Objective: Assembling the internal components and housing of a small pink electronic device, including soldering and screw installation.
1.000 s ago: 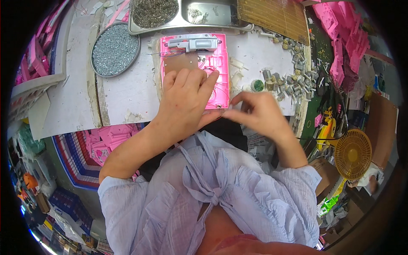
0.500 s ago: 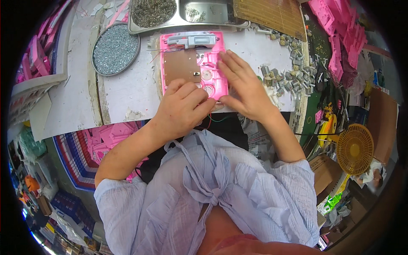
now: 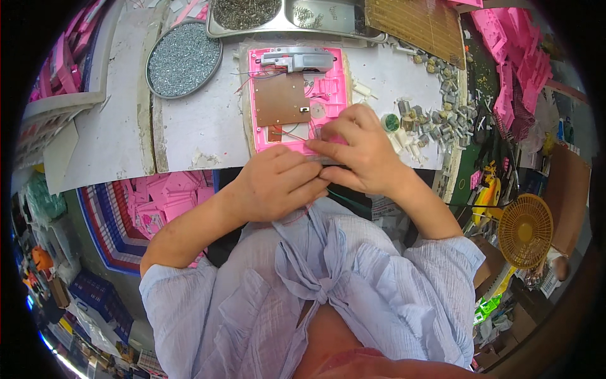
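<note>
One white worktop (image 3: 202,126) stretches beyond both hands, bearing an open pink plastic casing (image 3: 339,76) just in front of them. The left hand (image 3: 274,183) is curled nearly closed at the casing's near edge; the right hand (image 3: 366,155) is half open, index finger over the casing, thumb beside the left fingertips. Whether either grips anything, I cannot tell. Ahead of the left hand sits a brown circuit board (image 3: 281,98), with a grey housing (image 3: 309,61) farther off and thin wires (image 3: 290,131) near the fingers. For such fingertip work, a light pinch, slack wires and a steadied casing would probably serve best. Whatever lies between the fingertips is hidden; the wires' ends are hard to trace.
</note>
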